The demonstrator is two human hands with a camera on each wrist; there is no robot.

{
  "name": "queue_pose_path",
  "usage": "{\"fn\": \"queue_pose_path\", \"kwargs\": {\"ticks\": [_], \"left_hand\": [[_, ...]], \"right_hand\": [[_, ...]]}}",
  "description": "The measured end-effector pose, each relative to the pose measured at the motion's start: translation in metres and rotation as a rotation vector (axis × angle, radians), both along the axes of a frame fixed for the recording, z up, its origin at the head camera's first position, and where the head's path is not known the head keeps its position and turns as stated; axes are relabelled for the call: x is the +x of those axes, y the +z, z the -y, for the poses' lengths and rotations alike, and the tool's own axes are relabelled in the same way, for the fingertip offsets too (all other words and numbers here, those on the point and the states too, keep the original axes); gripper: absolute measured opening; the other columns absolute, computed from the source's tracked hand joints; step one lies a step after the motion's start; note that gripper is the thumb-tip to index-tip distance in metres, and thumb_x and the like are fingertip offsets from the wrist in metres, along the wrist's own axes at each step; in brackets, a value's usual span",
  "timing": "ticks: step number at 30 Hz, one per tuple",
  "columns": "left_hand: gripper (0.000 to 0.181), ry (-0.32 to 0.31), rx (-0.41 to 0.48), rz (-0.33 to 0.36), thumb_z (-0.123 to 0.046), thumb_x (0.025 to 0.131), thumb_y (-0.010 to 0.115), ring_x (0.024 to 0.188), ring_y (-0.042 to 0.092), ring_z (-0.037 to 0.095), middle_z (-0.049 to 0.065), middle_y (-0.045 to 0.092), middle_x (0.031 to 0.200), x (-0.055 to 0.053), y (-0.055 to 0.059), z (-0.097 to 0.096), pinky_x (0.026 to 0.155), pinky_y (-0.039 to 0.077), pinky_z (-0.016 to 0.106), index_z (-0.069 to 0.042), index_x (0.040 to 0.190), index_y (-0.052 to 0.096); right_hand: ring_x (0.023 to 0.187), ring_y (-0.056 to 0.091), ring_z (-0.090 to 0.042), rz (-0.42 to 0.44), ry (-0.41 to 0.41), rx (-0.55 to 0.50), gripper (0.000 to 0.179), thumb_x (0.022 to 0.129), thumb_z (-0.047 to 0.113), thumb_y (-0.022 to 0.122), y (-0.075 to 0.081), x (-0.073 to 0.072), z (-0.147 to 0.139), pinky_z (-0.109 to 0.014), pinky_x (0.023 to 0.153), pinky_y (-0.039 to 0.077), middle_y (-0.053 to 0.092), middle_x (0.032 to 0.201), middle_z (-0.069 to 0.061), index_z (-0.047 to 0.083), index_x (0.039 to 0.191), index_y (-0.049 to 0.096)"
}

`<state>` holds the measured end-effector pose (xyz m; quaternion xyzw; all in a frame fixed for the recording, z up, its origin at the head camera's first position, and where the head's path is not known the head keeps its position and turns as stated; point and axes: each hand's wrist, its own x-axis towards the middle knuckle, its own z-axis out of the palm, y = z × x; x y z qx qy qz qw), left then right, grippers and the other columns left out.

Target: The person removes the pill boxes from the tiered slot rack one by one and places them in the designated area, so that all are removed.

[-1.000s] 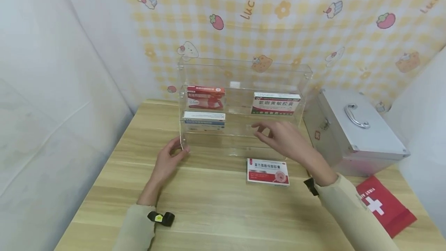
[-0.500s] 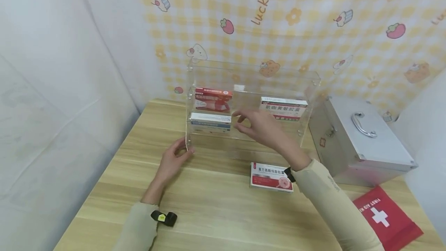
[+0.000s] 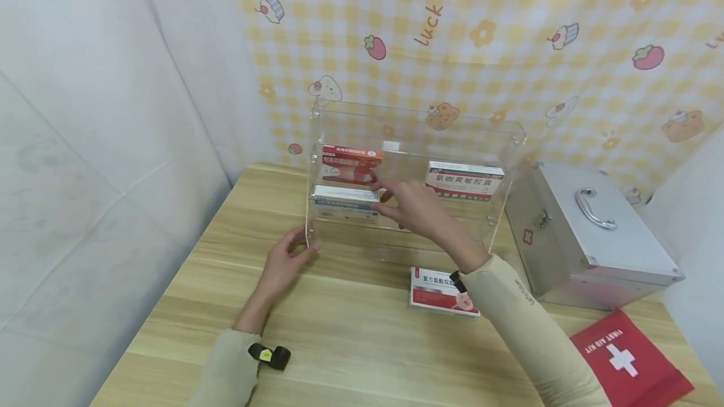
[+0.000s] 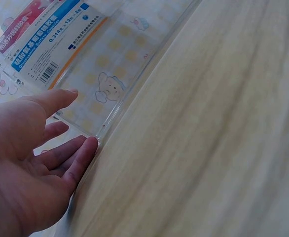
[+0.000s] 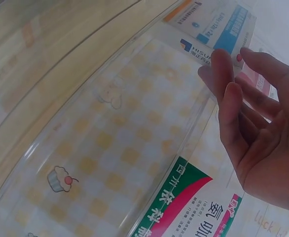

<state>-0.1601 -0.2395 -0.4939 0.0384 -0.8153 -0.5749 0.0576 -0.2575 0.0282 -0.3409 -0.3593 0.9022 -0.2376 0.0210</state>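
A clear acrylic shelf (image 3: pixel 396 240) stands on the wooden table, holding several medicine boxes. My left hand (image 3: pixel 286 260) grips the lower left side panel of the shelf; the left wrist view shows its fingertips on the clear edge. My right hand (image 3: pixel 415 209) is at the right end of a blue and white medicine box (image 3: pixel 342 206) on the lower tier. Its thumb and fingertips meet that end, loosely bent with a gap between them. Directly above sits a red medicine box (image 3: pixel 347 165). A white and green medicine box (image 3: pixel 466 181) stands on the tier at right.
Flat on the table before the shelf lies a white and red medicine box (image 3: pixel 438 294), partly behind the right forearm. A silver metal case (image 3: pixel 611 237) stands at right, with a red first aid pouch (image 3: pixel 630 357) in front. A checkered cloth (image 3: pixel 492 68) hangs behind the shelf.
My right hand has moved left along the shelf, from the gap between the boxes to the end of the blue and white box. My left hand stays on the side panel.
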Motion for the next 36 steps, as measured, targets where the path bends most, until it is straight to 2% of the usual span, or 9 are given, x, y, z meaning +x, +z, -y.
{"fn": "queue_pose_path", "kwargs": {"ticks": [5, 15, 22, 29, 36], "left_hand": [[0.061, -0.004, -0.003, 0.007, -0.039, 0.091, 0.070, 0.121, 0.054, 0.023, 0.008, 0.057, 0.133, 0.000, 0.001, -0.001, 0.096, 0.051, 0.037, -0.016, 0.143, 0.048], [0.057, -0.011, 0.002, 0.006, -0.031, 0.092, 0.070, 0.121, 0.054, 0.023, 0.009, 0.057, 0.134, -0.002, 0.004, -0.002, 0.096, 0.051, 0.038, -0.017, 0.143, 0.048], [0.059, -0.009, -0.008, 0.004, -0.035, 0.092, 0.070, 0.123, 0.052, 0.024, 0.009, 0.056, 0.136, -0.001, 0.003, -0.001, 0.098, 0.049, 0.040, -0.015, 0.143, 0.048], [0.058, -0.001, 0.004, -0.003, -0.031, 0.092, 0.070, 0.122, 0.053, 0.025, 0.010, 0.057, 0.134, 0.000, 0.003, -0.002, 0.097, 0.050, 0.039, -0.014, 0.143, 0.049], [0.057, 0.005, 0.000, -0.006, -0.030, 0.093, 0.070, 0.122, 0.053, 0.025, 0.010, 0.056, 0.135, 0.000, 0.000, -0.001, 0.098, 0.049, 0.040, -0.014, 0.143, 0.048]], "right_hand": [[0.045, 0.060, -0.009, -0.001, -0.018, -0.011, 0.030, 0.094, 0.026, 0.069, 0.000, 0.000, 0.000, -0.022, 0.040, 0.050, 0.073, 0.098, -0.007, 0.015, 0.121, 0.066], [0.048, 0.064, -0.014, 0.065, -0.063, -0.066, 0.028, 0.093, 0.024, 0.070, 0.000, 0.001, -0.002, -0.026, 0.042, 0.052, 0.073, 0.099, -0.010, 0.015, 0.119, 0.067], [0.047, 0.062, -0.010, 0.017, -0.069, -0.072, 0.028, 0.093, 0.027, 0.070, 0.002, 0.001, -0.005, -0.027, 0.040, 0.050, 0.073, 0.100, -0.010, 0.015, 0.118, 0.069], [0.043, 0.059, -0.005, -0.073, -0.051, -0.078, 0.027, 0.092, 0.027, 0.071, 0.005, 0.000, -0.007, -0.027, 0.036, 0.043, 0.074, 0.097, -0.008, 0.017, 0.118, 0.070], [0.041, 0.055, -0.001, -0.097, -0.062, -0.061, 0.031, 0.093, 0.029, 0.070, 0.013, 0.001, -0.009, -0.027, 0.037, 0.038, 0.074, 0.097, -0.007, 0.017, 0.121, 0.069]]}}
